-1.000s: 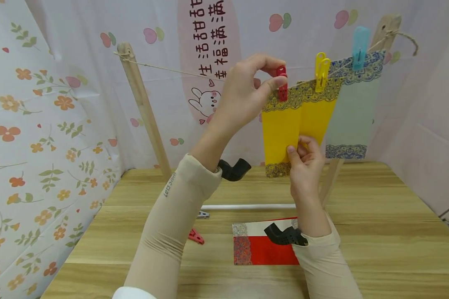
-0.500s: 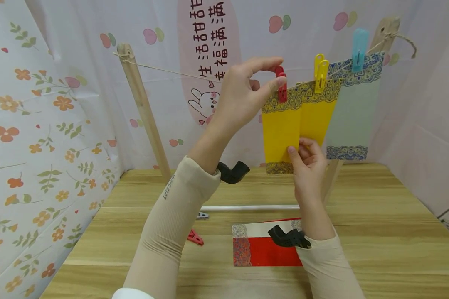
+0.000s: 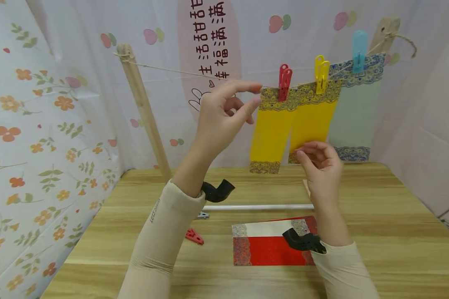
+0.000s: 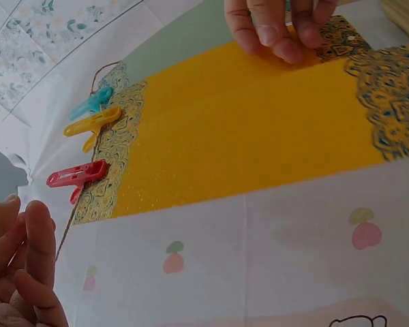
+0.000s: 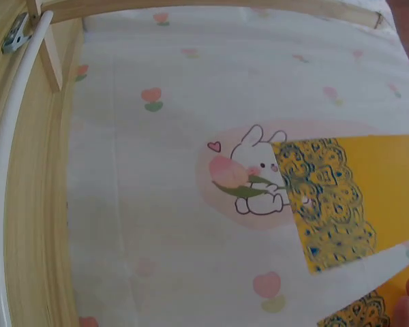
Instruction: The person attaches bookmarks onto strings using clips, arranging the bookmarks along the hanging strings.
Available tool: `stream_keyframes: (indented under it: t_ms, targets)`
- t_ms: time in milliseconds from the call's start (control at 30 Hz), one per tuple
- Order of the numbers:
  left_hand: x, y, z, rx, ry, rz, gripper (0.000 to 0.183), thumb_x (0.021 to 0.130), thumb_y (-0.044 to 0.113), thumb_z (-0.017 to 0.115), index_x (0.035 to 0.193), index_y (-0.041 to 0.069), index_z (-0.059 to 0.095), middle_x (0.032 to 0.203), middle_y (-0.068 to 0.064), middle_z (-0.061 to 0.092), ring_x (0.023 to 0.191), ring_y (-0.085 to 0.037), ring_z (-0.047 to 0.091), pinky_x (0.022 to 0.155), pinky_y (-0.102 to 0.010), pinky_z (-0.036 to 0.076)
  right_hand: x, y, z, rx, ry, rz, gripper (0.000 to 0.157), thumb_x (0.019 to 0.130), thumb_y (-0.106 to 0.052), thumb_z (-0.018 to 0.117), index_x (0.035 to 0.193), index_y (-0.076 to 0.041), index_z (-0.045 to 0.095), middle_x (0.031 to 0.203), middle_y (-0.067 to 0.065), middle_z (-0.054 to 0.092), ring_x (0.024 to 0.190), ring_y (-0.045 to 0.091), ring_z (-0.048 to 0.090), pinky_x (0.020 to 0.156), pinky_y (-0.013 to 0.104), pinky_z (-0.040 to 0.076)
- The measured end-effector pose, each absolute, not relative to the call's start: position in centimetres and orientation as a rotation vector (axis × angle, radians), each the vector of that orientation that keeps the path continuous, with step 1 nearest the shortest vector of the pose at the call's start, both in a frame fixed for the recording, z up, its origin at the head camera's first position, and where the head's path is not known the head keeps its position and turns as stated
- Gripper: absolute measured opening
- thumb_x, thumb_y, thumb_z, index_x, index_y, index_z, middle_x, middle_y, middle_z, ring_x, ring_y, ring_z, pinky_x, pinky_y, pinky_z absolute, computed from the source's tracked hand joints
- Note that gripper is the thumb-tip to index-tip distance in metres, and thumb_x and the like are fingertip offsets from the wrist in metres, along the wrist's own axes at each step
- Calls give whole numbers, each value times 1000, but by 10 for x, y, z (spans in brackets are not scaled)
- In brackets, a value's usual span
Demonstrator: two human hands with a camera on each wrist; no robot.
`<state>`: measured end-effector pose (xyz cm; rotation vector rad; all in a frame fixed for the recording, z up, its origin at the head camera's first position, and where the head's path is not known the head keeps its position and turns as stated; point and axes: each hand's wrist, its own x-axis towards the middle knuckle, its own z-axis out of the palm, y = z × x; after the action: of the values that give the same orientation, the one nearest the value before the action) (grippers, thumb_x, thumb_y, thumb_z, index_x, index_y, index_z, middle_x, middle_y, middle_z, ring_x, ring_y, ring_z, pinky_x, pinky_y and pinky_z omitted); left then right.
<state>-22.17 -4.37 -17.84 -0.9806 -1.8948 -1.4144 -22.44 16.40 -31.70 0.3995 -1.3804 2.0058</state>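
My left hand (image 3: 228,114) is held up left of the hanging papers, thumb and forefinger apart with nothing between them. Beside its fingertips, a red clothespin (image 3: 284,85) clips the left yellow paper strip (image 3: 271,137), with patterned ends, to the twine (image 3: 172,69). A yellow clothespin (image 3: 321,77) fastens a second yellow strip (image 3: 312,118) next to it. My right hand (image 3: 323,170) is at that strip's lower end, fingers loosely bent; in the left wrist view its fingertips (image 4: 286,49) overlap the yellow paper. Both strips hang by their tops.
A pale green paper (image 3: 353,112) hangs at right from a blue clothespin (image 3: 359,52). Wooden posts (image 3: 144,110) hold the twine. On the table lie red (image 3: 273,251) and white papers (image 3: 269,229), a red clothespin (image 3: 194,236), a grey clip (image 3: 203,215) and a white rod (image 3: 258,207).
My left hand has let go of the red clothespin and drawn left and down. My right hand has released the left yellow strip's edge and shifted right; that strip now swings leftward.
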Motion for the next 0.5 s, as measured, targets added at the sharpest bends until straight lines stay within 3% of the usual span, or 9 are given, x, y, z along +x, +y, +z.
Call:
stream_keyframes:
  t_ms: [233, 500]
  targets:
    - [-216, -65, -221, -927, -1960, -1392, 20, 92, 5, 69, 110, 0, 72, 107, -13, 72, 63, -20, 65, 49, -21, 38, -217, 173, -321, 406, -1422, 2008, 20, 86, 14, 67, 96, -3, 67, 84, 1, 73, 75, 12, 68, 70, 18, 55]
    - [-208, -98, -265, -757, -2080, -1330, 19, 90, 7, 72, 108, 4, 74, 106, -9, 74, 81, -11, 63, 54, -20, 40, -208, 176, -312, 450, -1579, 1902, 17, 85, 13, 68, 96, 0, 68, 80, -2, 70, 71, 9, 64, 64, 16, 51]
